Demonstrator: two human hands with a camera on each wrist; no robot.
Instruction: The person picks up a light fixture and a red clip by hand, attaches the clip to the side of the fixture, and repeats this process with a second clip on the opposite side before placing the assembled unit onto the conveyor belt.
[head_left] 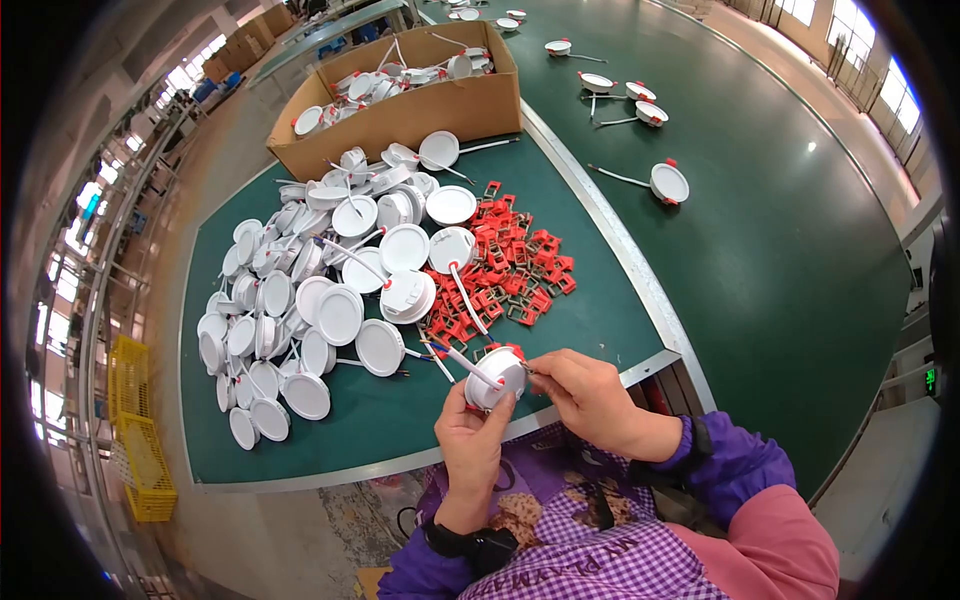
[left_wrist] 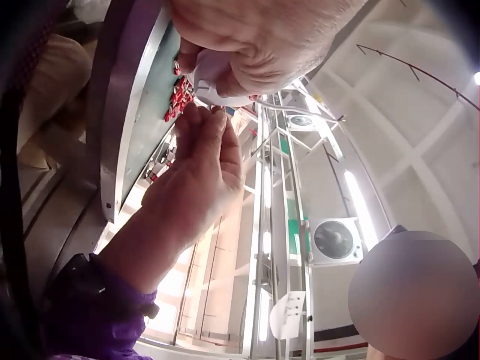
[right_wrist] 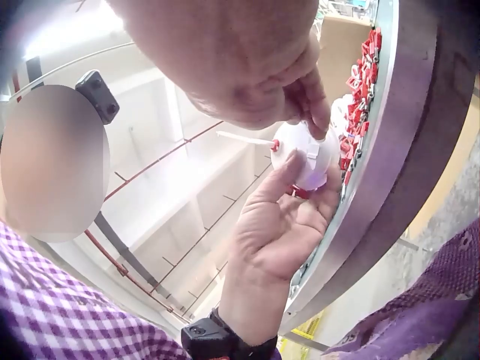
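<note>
My left hand grips a round white lamp by its edge, thumb on its back, above the table's front edge. A white cable leaves the lamp's back, and a red clip shows at its rim. The right hand pinches something small at the lamp's right rim; the fingertips hide most of it. In the right wrist view the left hand holds the lamp from below, a red piece at its lower rim. The left wrist view shows the right hand with fingertips against the lamp.
Many white lamps cover the left of the green table, beside a pile of red clips. A cardboard box of lamps stands behind. Several lamps lie on the green surface at right, past a metal edge.
</note>
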